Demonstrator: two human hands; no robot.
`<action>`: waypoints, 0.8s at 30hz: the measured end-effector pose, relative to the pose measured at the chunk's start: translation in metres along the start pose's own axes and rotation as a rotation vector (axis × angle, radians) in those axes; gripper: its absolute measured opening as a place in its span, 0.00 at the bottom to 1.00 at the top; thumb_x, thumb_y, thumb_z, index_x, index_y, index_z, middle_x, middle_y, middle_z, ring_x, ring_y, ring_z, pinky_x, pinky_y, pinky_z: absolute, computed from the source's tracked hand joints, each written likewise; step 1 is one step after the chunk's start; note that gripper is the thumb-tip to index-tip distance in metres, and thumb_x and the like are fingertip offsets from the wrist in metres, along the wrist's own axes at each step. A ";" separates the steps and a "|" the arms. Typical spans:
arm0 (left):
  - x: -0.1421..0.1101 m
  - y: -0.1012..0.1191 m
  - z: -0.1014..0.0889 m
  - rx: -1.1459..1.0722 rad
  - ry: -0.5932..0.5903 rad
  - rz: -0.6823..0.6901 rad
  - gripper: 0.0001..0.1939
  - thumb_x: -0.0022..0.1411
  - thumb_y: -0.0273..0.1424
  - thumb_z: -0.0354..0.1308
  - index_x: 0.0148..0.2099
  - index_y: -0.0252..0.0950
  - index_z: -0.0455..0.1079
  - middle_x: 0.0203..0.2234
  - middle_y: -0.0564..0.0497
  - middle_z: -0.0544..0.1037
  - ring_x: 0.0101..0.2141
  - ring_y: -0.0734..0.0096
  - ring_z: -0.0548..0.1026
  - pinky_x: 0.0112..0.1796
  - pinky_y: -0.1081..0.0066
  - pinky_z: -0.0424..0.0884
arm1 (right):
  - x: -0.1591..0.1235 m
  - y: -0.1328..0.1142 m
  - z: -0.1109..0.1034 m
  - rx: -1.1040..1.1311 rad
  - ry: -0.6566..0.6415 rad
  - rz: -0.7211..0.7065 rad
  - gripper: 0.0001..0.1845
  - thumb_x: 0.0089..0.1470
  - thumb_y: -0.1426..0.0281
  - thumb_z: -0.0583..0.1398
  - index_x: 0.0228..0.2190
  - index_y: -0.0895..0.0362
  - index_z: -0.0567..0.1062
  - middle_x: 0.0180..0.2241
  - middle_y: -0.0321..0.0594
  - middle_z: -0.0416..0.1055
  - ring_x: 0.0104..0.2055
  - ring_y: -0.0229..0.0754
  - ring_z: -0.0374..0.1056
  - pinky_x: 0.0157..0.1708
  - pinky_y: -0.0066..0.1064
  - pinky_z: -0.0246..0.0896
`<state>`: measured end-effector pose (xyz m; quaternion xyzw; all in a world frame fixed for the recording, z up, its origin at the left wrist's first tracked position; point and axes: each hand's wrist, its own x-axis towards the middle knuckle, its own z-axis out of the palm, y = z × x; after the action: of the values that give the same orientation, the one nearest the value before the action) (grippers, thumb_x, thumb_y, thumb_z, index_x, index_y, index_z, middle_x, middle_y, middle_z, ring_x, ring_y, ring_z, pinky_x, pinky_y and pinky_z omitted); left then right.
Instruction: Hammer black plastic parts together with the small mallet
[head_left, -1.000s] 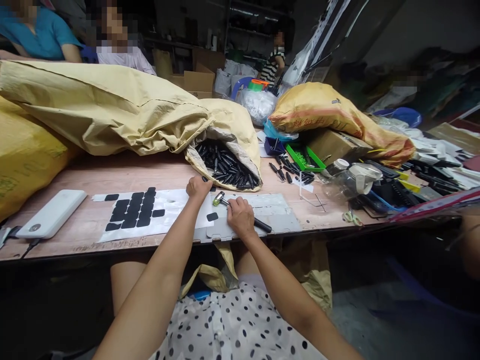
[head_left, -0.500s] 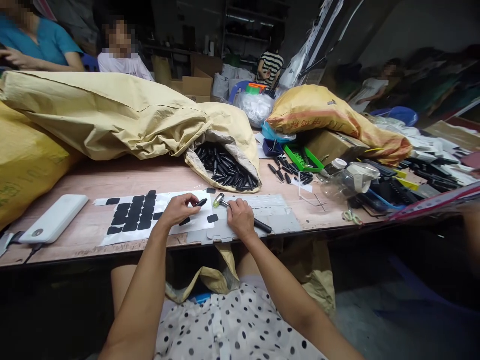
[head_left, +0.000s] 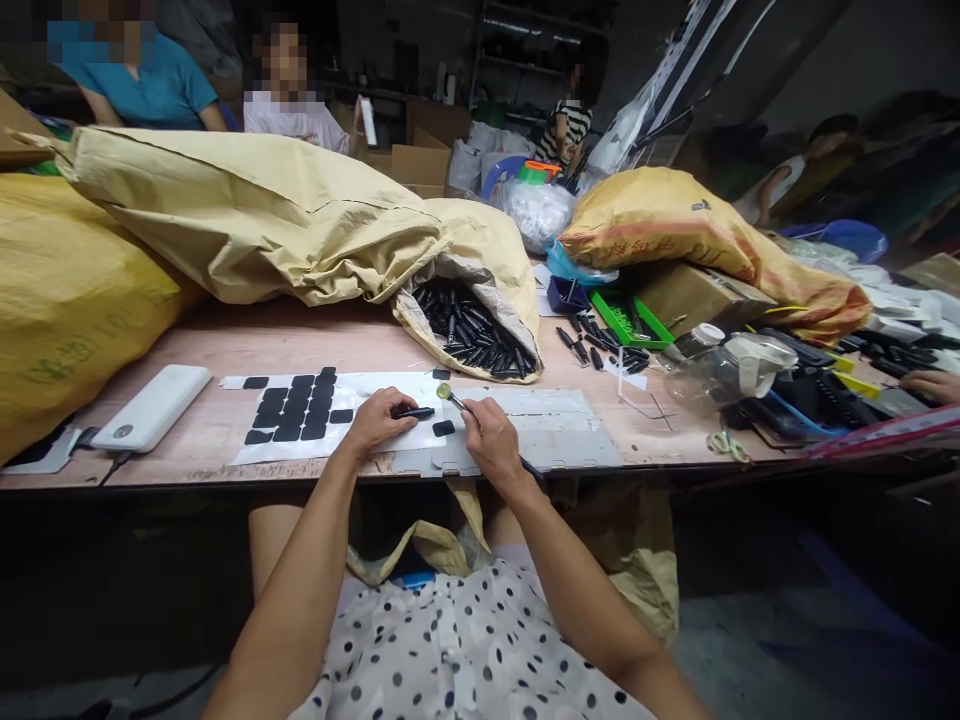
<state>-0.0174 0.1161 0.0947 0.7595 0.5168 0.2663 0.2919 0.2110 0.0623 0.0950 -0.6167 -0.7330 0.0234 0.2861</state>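
Observation:
My left hand (head_left: 379,418) is closed on a slim black pen-shaped piece (head_left: 412,412), which lies low over the white sheet (head_left: 300,452). My right hand (head_left: 489,435) grips a small hammer by its shaft. The yellowish hammer head (head_left: 444,392) points toward my left hand, and the dark handle passes behind my wrist. Black rounded pads (head_left: 296,408) stand in rows on the sheet to the left. One loose black pad (head_left: 444,428) sits between my hands on the grey board (head_left: 547,430). Beyond them, an open sack (head_left: 480,240) is full of similar black pieces.
A white power bank (head_left: 154,408) with a cable lies on the left, beside a yellow sack (head_left: 82,310). To the right are a green tray (head_left: 630,320), a clear plastic jar (head_left: 712,380), scissors (head_left: 727,446) and a cardboard box (head_left: 697,295). Several people are across the table.
The view has turned left, so everything appears farther right. My right hand has raised the hammer from the board and turned it. My left hand has lowered the black piece toward the sheet.

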 end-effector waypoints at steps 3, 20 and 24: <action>0.000 -0.001 0.000 -0.009 -0.008 0.001 0.11 0.54 0.35 0.64 0.41 0.43 0.81 0.36 0.51 0.80 0.42 0.59 0.74 0.46 0.63 0.72 | -0.003 -0.014 0.003 0.112 -0.023 -0.036 0.17 0.66 0.72 0.53 0.48 0.52 0.80 0.38 0.41 0.75 0.43 0.43 0.71 0.46 0.30 0.67; 0.005 -0.005 0.004 -0.060 -0.036 0.008 0.09 0.52 0.31 0.66 0.38 0.41 0.81 0.34 0.52 0.79 0.42 0.60 0.74 0.47 0.64 0.70 | -0.011 -0.028 0.006 0.140 -0.011 -0.081 0.18 0.65 0.72 0.55 0.51 0.51 0.80 0.38 0.40 0.76 0.42 0.42 0.73 0.44 0.28 0.68; 0.003 -0.002 0.003 -0.068 -0.023 -0.015 0.10 0.52 0.31 0.65 0.39 0.42 0.82 0.35 0.52 0.80 0.43 0.60 0.74 0.48 0.63 0.70 | -0.013 -0.023 0.002 0.146 0.008 -0.065 0.19 0.66 0.72 0.54 0.52 0.51 0.80 0.39 0.41 0.76 0.43 0.41 0.73 0.45 0.28 0.68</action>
<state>-0.0156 0.1190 0.0912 0.7484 0.5097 0.2726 0.3253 0.1909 0.0458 0.0972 -0.5700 -0.7479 0.0650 0.3340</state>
